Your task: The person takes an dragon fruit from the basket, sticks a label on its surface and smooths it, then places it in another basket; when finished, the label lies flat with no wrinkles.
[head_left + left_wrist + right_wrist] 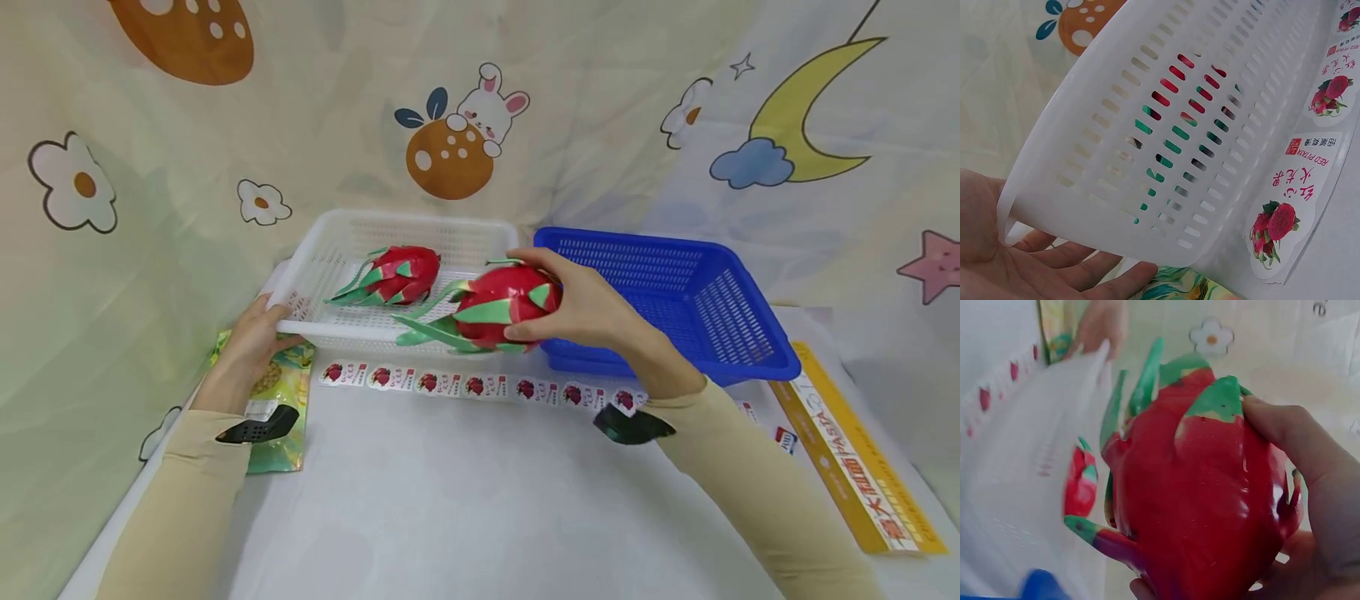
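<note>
My right hand (588, 304) grips a red dragon fruit (498, 304) with green-tipped scales, holding it over the right front part of the white plastic basket (352, 337). In the right wrist view the fruit (1191, 500) fills the middle, thumb on one side and fingers round the other. A second dragon fruit (401, 275) lies inside the white basket, its long green leaves pointing left. My left hand (251, 337) holds that basket at its left front corner. The left wrist view has the rim passing between palm and fingers (1104, 272).
A blue basket (675, 367) stands right of the white one. A strip of dragon fruit stickers (450, 383) runs along the baskets' front. Under my left forearm lies a green and yellow bag (281, 442). At the right is a long yellow pasta box (862, 467). Patterned cloth (600, 83) hangs behind.
</note>
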`<state>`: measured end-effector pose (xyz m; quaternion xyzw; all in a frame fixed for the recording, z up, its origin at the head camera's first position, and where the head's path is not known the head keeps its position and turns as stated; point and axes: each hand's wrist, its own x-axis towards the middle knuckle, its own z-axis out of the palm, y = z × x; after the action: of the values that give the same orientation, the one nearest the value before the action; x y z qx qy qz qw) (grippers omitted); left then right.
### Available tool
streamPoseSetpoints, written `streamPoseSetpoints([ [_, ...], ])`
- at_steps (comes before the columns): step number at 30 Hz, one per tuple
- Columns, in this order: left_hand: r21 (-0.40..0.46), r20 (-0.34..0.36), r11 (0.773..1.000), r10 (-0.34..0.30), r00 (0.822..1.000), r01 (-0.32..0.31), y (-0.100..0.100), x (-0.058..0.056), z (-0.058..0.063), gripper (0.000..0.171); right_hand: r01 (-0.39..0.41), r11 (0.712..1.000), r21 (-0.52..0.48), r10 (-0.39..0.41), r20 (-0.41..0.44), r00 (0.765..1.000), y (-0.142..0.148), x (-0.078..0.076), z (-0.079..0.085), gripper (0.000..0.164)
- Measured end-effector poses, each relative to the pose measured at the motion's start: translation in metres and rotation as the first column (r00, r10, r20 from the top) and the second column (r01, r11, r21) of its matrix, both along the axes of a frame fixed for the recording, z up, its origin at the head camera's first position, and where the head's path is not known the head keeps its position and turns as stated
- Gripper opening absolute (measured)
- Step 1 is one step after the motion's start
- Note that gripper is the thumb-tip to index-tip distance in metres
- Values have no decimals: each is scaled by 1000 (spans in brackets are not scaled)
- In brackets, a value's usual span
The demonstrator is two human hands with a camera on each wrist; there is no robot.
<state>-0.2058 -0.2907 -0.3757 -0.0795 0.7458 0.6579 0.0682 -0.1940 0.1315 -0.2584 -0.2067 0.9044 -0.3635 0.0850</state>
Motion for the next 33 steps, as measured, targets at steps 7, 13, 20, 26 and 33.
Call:
streamPoseSetpoints([
  [7,1,-2,1000,-6,1000,6,-1,0,-2,56,24,1000,2,-24,66,998,31,71,-54,85],
  [13,-1,-16,1000,-20,1000,20,-2,0,-2,56,32,999,32,-36,134,990,39,106,-97,84],
  [20,12,-29,1000,-19,999,19,-2,0,-2,56,48,998,32,-51,105,993,42,124,-106,80],
  [26,35,-23,999,-19,1000,20,-2,-1,-4,57,108,980,166,-119,55,991,35,137,-104,82],
  [33,75,-24,997,-8,1000,10,-5,0,-4,59,141,965,223,-154,42,987,30,141,-104,85],
])
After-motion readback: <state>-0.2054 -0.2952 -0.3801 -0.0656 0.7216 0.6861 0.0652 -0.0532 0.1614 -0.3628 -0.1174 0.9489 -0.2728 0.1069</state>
